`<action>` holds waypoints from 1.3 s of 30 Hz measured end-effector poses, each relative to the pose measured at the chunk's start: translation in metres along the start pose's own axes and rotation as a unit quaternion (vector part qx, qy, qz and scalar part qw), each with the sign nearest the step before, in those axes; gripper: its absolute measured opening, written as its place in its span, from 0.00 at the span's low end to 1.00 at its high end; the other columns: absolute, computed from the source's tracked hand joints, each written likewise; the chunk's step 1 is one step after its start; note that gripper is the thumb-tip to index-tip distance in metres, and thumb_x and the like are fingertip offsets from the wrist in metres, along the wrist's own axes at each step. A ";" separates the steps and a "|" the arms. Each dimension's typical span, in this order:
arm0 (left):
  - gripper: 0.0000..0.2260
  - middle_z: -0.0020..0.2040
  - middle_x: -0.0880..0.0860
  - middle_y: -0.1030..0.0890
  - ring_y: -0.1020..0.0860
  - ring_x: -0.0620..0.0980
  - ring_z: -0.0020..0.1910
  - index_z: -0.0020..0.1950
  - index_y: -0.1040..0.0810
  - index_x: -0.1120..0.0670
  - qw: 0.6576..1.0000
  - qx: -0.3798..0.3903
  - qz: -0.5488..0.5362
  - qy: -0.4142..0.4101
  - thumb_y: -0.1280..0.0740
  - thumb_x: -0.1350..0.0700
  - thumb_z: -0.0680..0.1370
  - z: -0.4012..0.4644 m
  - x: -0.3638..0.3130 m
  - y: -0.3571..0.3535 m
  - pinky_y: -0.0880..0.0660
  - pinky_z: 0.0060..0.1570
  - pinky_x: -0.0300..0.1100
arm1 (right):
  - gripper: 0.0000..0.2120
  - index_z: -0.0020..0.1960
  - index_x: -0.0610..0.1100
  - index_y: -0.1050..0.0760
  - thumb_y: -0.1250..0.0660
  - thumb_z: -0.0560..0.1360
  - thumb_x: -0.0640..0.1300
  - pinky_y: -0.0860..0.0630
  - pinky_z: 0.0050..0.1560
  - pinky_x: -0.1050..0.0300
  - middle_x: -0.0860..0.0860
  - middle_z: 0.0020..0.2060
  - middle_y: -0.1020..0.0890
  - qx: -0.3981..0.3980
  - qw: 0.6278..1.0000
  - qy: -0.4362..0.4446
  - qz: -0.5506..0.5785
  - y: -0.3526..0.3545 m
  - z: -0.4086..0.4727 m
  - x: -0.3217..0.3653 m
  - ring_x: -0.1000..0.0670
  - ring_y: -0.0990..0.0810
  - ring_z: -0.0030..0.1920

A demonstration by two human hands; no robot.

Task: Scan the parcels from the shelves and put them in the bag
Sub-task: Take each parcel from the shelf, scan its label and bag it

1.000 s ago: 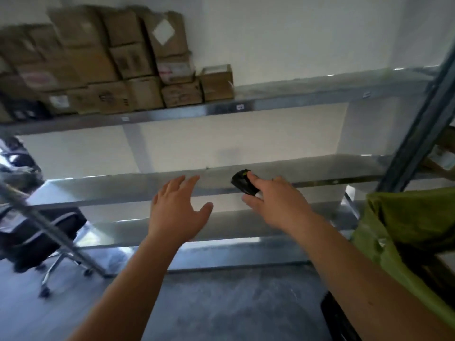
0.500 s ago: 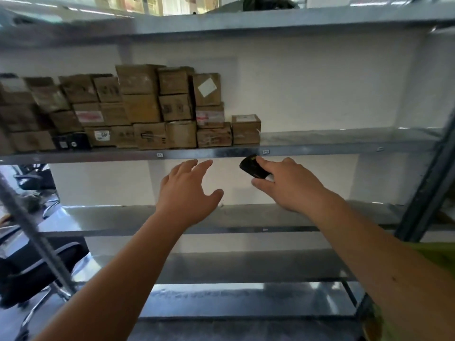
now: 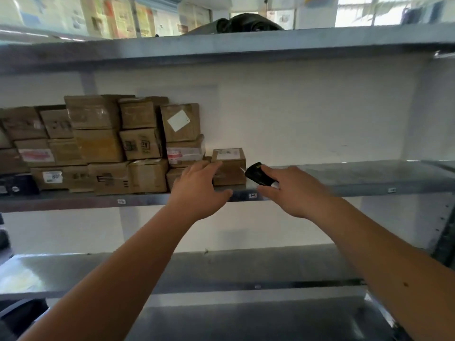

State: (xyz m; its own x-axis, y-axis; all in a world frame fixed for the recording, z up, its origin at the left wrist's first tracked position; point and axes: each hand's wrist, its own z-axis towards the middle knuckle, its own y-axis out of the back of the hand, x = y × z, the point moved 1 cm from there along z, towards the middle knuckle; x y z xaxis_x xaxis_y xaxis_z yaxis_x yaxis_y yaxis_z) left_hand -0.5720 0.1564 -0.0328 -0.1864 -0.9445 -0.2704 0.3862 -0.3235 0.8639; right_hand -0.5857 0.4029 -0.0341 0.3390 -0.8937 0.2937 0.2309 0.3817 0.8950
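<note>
Head view, at the shelving. We reach both hands toward the middle shelf [image 3: 344, 179], where brown parcels are stacked at the left and a small parcel [image 3: 229, 166] stands alone at the right end of the row, label side up.

Left hand [image 3: 199, 193]: fingers straight and loosely spread, thumb held out to the right. The fingertips overlap the lower left corner of the small parcel; we cannot tell whether they touch it or are just short of it.

Right hand [image 3: 293, 193]: fingers curled around a black scanner [image 3: 257, 174], whose nose points up and to the left, toward the right face of the small parcel and just beside it.

The relation that governs the coming move: the small parcel lies straight ahead of the left fingers and to the left of the scanner, between the two hands. Its longer side runs left to right along the shelf edge. We judge the left hand the nearer and the one placed to draw the parcel forward, while the right hand reads the label.

No bag is in view. A dark bundle [image 3: 246, 23] rests on the top shelf [image 3: 320, 45]; the lower shelf [image 3: 221, 269] shows bare metal.
</note>
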 end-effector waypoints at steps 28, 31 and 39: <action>0.13 0.44 0.48 0.19 0.21 0.46 0.44 0.44 0.20 0.51 0.948 -0.024 -0.273 0.161 0.22 0.44 0.75 0.185 -0.020 -0.093 0.28 0.35 0.39 | 0.31 0.80 0.63 0.42 0.40 0.80 0.67 0.26 0.43 0.53 0.46 0.56 0.23 0.017 0.999 0.024 -0.045 -0.015 0.126 -0.103 0.48 0.23 0.46; 0.26 0.58 0.50 0.22 0.23 0.49 0.53 0.60 0.24 0.49 0.942 0.016 -0.286 0.172 0.22 0.37 0.71 0.188 -0.018 -0.097 0.24 0.45 0.42 | 0.30 0.81 0.62 0.40 0.39 0.81 0.66 0.30 0.38 0.55 0.48 0.53 0.22 0.024 0.999 0.021 -0.023 -0.015 0.123 -0.105 0.50 0.23 0.44; 0.63 0.79 0.51 0.31 0.30 0.57 0.76 0.83 0.59 0.34 0.895 0.107 -0.412 0.134 0.19 0.36 0.61 0.179 -0.007 -0.107 0.31 0.75 0.61 | 0.26 0.76 0.61 0.34 0.39 0.80 0.67 0.22 0.43 0.54 0.50 0.51 0.21 0.011 1.000 -0.001 0.000 -0.014 0.105 -0.106 0.52 0.21 0.44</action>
State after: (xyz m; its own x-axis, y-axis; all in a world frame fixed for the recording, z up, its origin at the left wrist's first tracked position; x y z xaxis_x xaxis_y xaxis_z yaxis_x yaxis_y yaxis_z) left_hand -0.7737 0.2083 -0.0472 -0.0933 -0.3783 -0.9210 0.0310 -0.9257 0.3771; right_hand -0.7209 0.4674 -0.0421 0.3374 -0.8942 0.2941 0.2099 0.3761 0.9025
